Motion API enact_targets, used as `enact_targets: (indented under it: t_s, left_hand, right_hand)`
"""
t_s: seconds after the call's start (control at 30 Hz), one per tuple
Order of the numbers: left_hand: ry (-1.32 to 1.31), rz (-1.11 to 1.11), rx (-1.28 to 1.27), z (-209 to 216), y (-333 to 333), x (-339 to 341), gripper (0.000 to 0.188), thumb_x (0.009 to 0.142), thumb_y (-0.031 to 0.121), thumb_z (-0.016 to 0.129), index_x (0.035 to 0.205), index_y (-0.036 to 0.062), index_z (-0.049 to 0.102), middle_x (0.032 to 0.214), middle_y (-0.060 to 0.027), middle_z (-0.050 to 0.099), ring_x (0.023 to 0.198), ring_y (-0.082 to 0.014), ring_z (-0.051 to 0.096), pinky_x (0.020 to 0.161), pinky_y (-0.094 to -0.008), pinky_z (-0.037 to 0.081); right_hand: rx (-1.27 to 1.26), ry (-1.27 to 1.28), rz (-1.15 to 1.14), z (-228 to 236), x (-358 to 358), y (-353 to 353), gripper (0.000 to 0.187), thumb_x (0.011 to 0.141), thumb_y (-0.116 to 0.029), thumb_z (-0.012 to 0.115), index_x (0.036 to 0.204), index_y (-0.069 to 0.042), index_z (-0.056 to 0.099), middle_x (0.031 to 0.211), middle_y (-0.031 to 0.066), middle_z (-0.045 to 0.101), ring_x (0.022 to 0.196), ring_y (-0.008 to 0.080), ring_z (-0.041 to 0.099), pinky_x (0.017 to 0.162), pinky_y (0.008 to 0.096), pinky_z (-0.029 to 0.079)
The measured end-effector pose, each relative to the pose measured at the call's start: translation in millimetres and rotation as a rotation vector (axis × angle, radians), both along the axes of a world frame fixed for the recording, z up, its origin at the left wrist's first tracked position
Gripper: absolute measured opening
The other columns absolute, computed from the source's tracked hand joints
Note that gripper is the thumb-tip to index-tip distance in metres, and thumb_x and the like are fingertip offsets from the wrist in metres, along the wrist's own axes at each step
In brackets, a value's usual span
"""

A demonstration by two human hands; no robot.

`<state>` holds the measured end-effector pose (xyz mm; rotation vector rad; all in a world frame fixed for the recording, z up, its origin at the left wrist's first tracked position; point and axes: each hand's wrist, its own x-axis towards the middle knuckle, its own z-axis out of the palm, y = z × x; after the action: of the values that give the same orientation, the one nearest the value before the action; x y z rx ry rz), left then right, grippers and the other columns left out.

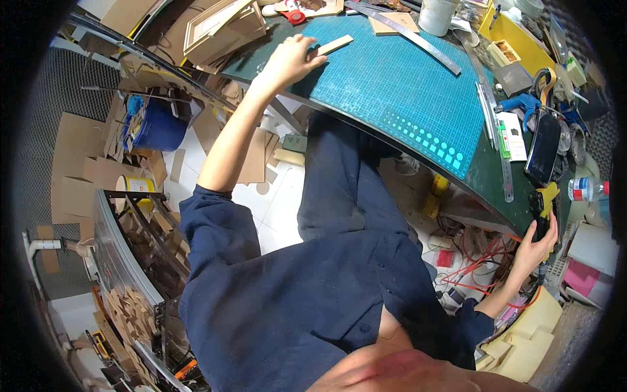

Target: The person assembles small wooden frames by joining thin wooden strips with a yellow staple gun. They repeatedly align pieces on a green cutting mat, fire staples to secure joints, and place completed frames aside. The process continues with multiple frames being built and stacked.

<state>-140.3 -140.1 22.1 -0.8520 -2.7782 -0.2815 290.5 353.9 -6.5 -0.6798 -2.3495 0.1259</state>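
My left hand is at the far left of the teal cutting mat. Its thumb and fingers close around the near end of a short pale wooden strip, which points away to the right over the mat. Beyond the bench's right front corner, my right hand wraps around the black grip of a yellow-and-black pistol-shaped tool. An orange hose runs below this hand. The palm hides part of the grip, so the tool's exact kind is unclear.
A long steel ruler crosses the mat's far side. Along the right lie a phone, blue clamps and a plastic bottle. An open wooden box stands at the far left. Orange cables tangle below the bench.
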Motion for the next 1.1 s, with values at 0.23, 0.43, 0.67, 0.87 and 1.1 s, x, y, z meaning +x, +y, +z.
enact_targets:
  t_s: [0.23, 0.43, 0.67, 0.87, 1.1]
  left_hand:
    - [-0.12, -0.207, 0.046, 6, 23, -7, 0.018, 0.097, 0.016, 0.067, 0.109, 0.0028, 0.068, 0.101, -0.0148, 0.067, 0.091, -0.0262, 0.067, 0.084, -0.0363, 0.057]
    - [-0.122, -0.168, -0.109, 24, 36, -8, 0.032, 0.097, 0.03, 0.07, 0.117, 0.0049, 0.07, 0.108, -0.0149, 0.069, 0.098, -0.0283, 0.07, 0.086, -0.039, 0.057]
    - [0.296, 0.254, 0.103, 90, -34, -83, 0.044, 0.1, 0.036, 0.065, 0.126, 0.0013, 0.066, 0.119, -0.0209, 0.071, 0.11, -0.0341, 0.069, 0.097, -0.0443, 0.054]
    - [0.025, 0.396, -0.121, 113, -115, -131, 0.049, 0.093, 0.05, 0.07, 0.114, 0.0066, 0.077, 0.104, -0.0181, 0.077, 0.096, -0.0267, 0.075, 0.085, -0.0386, 0.058]
    - [0.109, 0.343, 0.001, 100, -128, -150, 0.044, 0.092, 0.047, 0.073, 0.119, 0.0111, 0.076, 0.107, -0.0119, 0.078, 0.099, -0.0233, 0.076, 0.089, -0.0366, 0.059]
  right_hand:
    - [-0.072, 0.16, 0.095, 21, -39, -59, 0.034, 0.101, -0.009, 0.062, 0.135, -0.003, 0.061, 0.134, 0.0132, 0.062, 0.126, 0.0303, 0.058, 0.109, 0.0428, 0.042]
    - [-0.329, 0.11, 0.466, 37, -111, -123, 0.035, 0.097, -0.004, 0.064, 0.132, -0.003, 0.063, 0.133, 0.0142, 0.062, 0.126, 0.0296, 0.058, 0.11, 0.0418, 0.042]
    - [-0.453, 0.024, 0.762, 51, -154, -158, 0.029, 0.096, 0.0, 0.062, 0.123, -0.003, 0.068, 0.124, 0.0165, 0.064, 0.117, 0.032, 0.063, 0.103, 0.0387, 0.047]
    - [-0.191, -0.025, 1.118, 60, -267, -194, 0.039, 0.095, -0.002, 0.058, 0.134, -0.005, 0.062, 0.127, 0.0164, 0.063, 0.119, 0.0332, 0.062, 0.104, 0.0419, 0.05]
    - [0.146, -0.041, 1.025, 3, -414, -248, 0.035, 0.101, -0.018, 0.058, 0.135, -0.013, 0.063, 0.124, 0.0114, 0.066, 0.106, 0.0273, 0.068, 0.096, 0.0441, 0.054]
